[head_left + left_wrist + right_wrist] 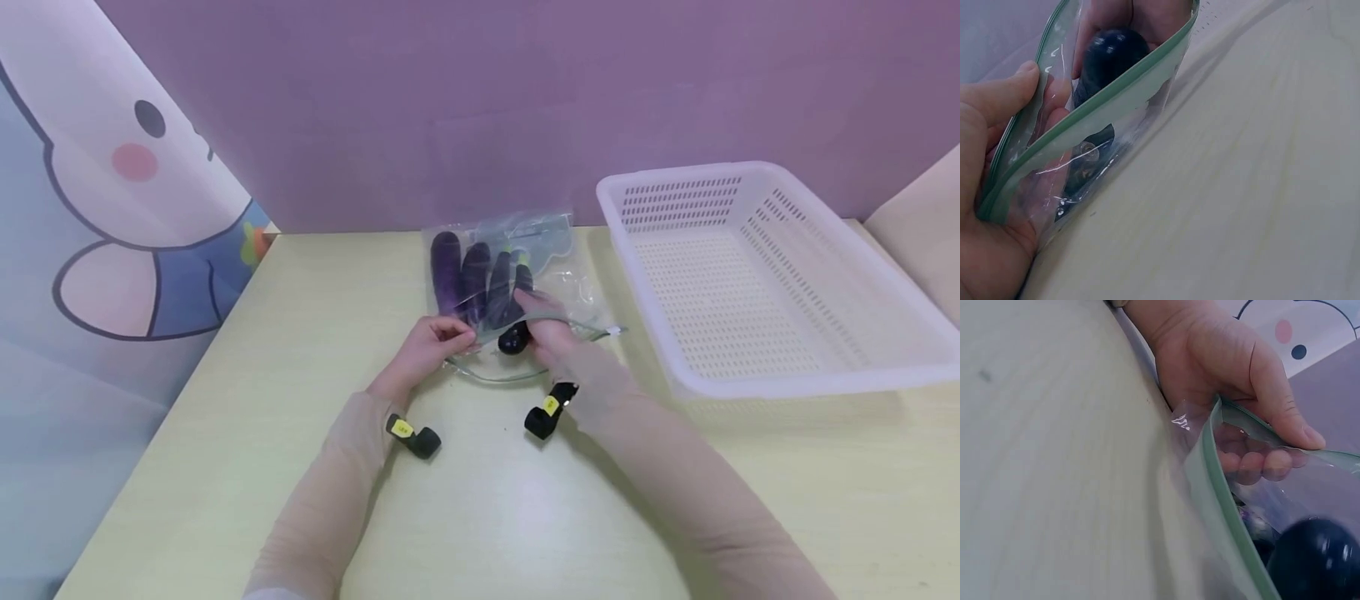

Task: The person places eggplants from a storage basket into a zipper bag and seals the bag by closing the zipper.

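Note:
A clear zip bag with a green seal lies on the table, its mouth spread toward me. Three dark purple eggplants lie side by side in it. My left hand pinches the left side of the bag's mouth between thumb and fingers; the right wrist view shows the thumb over the green seal. Reaching in through the mouth, my right hand holds another eggplant, its rounded dark end toward me and its green stem end deeper in the bag. That shiny end shows in the left wrist view between the seal strips.
A white plastic basket with slotted sides stands to the right of the bag. Behind the table rises a purple wall. A cartoon-printed cloth hangs along the left edge.

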Available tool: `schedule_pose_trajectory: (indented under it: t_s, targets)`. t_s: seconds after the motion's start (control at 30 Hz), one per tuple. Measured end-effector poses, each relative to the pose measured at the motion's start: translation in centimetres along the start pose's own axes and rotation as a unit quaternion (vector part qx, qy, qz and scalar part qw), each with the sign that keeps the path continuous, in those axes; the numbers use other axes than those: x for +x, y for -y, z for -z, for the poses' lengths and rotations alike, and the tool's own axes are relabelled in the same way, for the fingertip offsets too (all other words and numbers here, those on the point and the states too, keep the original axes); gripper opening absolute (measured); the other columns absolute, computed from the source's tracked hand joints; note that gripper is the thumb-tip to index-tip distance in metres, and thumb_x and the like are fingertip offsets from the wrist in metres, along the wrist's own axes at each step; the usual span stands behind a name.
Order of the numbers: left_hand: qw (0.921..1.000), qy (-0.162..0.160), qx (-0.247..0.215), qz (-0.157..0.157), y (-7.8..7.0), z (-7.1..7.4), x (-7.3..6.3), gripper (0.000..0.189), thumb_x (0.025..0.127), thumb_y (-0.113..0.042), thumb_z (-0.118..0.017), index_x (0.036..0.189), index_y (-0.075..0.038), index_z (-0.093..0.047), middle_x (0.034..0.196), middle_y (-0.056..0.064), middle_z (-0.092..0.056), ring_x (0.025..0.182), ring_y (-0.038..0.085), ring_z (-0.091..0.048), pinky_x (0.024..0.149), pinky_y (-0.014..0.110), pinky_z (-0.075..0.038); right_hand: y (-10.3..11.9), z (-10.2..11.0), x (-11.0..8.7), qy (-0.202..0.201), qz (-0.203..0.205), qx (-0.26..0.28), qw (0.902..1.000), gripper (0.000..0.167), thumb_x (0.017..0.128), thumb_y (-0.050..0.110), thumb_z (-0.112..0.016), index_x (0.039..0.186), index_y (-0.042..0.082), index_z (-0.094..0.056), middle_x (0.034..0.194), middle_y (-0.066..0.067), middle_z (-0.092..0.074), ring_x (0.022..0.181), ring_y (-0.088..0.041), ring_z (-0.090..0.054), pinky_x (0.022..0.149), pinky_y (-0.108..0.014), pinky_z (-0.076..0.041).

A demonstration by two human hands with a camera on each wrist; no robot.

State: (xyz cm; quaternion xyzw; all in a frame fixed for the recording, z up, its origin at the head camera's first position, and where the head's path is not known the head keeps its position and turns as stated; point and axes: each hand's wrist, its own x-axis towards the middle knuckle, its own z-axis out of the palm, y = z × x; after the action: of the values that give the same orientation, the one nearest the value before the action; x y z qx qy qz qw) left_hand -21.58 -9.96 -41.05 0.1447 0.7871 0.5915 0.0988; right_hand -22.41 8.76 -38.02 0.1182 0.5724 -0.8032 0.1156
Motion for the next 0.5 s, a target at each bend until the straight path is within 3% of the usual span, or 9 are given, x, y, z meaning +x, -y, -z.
schedule_pose_trajectory:
  t_s: [0.07,0.13,0.3,0.5]
  targets:
    - [1.0000,-0.001,0.003,-0.003,0.1,0.0,0.0,0.017,0.089,-0.001,-0.061,0.098,0.013,-0.063,0.075,-0.012,-0.063,0.069,0.003,-0.059,0.067,0.017,-0.049,-0.1,-0.2,0.2,-0.021,0.012,-0.003,0.9997,0.044,0.099,0.017,-0.048,0.138,-0.002,-0.041,0.140,-0.015,-0.046,0.125,-0.023,-0.048,0.108,-0.031,-0.036]
    - [1.0000,-0.002,0.004,-0.006,0.1,0.0,-0.1,0.017,0.088,0.000,-0.061,0.098,0.013,-0.063,0.075,-0.012,-0.063,0.069,0.002,-0.059,0.067,0.017,-0.049,-0.1,-0.4,0.4,-0.038,0.015,-0.010,0.9991,0.045,0.099,0.019,-0.048,0.138,-0.002,-0.041,0.145,-0.014,-0.042,0.136,-0.025,-0.037,0.114,-0.033,-0.026]
    - [1.0000,0.001,-0.001,-0.008,0.0,0.0,-0.2,0.017,0.089,0.000,-0.061,0.098,0.014,-0.062,0.075,-0.012,-0.064,0.069,0.001,-0.061,0.067,0.017,-0.050,0.2,-0.9,1.2,-0.071,-0.002,-0.006,0.9974,0.046,0.099,0.017,-0.046,0.142,0.004,-0.038,0.148,-0.011,-0.039,0.139,-0.024,-0.034,0.115,-0.032,-0.025]
    - [0.9999,0.005,0.001,-0.011,-0.3,0.0,-0.2,0.017,0.089,-0.001,-0.061,0.098,0.013,-0.063,0.075,-0.011,-0.064,0.070,0.002,-0.060,0.068,0.018,-0.050,0.4,-1.0,1.9,-0.097,-0.016,0.026,0.9948,0.052,0.092,0.002,-0.050,0.143,0.005,-0.038,0.149,-0.011,-0.037,0.139,-0.023,-0.034,0.113,-0.031,-0.028]
